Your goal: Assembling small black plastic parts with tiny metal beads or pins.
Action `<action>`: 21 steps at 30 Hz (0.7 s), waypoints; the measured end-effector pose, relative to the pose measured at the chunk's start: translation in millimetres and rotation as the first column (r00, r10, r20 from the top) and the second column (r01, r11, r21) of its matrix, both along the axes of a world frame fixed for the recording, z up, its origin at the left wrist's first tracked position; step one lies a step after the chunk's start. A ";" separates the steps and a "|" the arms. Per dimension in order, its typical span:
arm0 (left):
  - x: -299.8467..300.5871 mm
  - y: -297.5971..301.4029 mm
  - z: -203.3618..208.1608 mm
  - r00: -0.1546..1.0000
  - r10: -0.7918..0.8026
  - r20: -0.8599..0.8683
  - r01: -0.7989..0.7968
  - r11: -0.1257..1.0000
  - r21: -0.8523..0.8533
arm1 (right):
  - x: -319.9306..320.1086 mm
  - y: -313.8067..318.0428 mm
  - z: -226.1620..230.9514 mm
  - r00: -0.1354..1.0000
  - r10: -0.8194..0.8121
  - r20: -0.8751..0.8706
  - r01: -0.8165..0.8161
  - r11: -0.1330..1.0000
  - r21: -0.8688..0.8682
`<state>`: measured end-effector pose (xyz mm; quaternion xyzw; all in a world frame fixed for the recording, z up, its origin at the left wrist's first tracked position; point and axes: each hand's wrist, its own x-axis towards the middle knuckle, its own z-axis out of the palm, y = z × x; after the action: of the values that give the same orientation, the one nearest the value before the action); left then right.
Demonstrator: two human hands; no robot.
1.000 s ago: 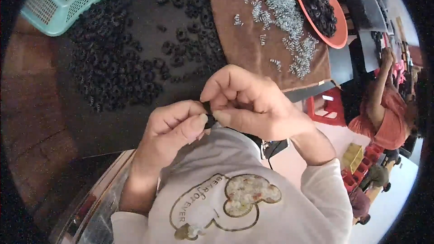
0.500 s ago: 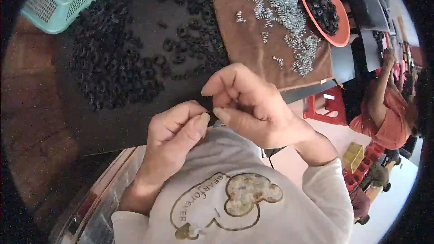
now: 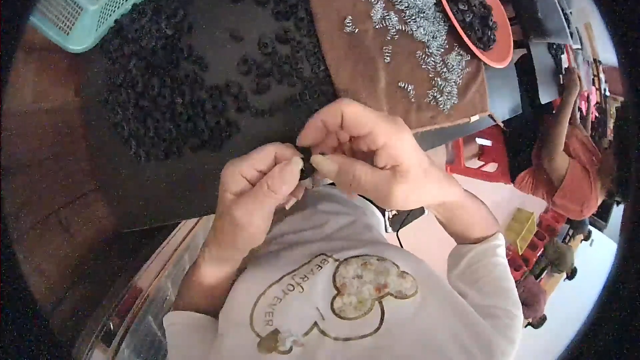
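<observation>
Just above my shirt front, my left hand (image 3: 257,183) pinches a small black part (image 3: 307,164) between thumb and forefinger. My right hand (image 3: 377,157) meets it from the other side, thumb tip against the part and forefinger curled over it. The fingertips cover most of the part, so its exact shape is hidden. Many black ring-like parts (image 3: 167,93) lie heaped on the dark table beyond my hands. To the right of them, loose silver coil springs (image 3: 420,17) are spread over a brown cloth (image 3: 350,60).
An orange-red bowl (image 3: 503,53) of black parts stands at the cloth's far right. At the far left is a green mesh basket (image 3: 80,37). Right of the table sit a red plastic stool (image 3: 477,160) and a yellow crate (image 3: 520,230). Other people (image 3: 567,167) work farther right.
The fingers of both hands have closed in around the small black part, and it shows slightly higher between them. My right thumb now touches it. The table's contents look the same.
</observation>
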<state>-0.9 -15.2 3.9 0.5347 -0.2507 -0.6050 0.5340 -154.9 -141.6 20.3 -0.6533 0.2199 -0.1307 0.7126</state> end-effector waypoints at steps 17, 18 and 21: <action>6.9 -7.1 -9.5 0.827 -0.045 -0.561 0.008 0.998 -0.068 | -4.5 -17.0 7.5 0.966 0.057 0.252 0.095 0.829 -0.551; 5.9 -7.8 -8.8 0.827 -0.045 -0.560 0.008 0.998 -0.070 | -4.0 -17.1 6.5 0.964 0.026 0.264 0.108 0.871 -0.480; 4.1 -7.5 -8.3 0.914 -0.068 -0.400 0.025 0.993 -0.113 | -2.2 -9.7 5.3 0.977 -0.020 0.213 0.078 0.960 -0.270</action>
<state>3.2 -22.7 -4.4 0.3635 -0.1794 -0.7007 0.5871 -157.2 -151.3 25.6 -0.7237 0.1399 -0.2455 0.6296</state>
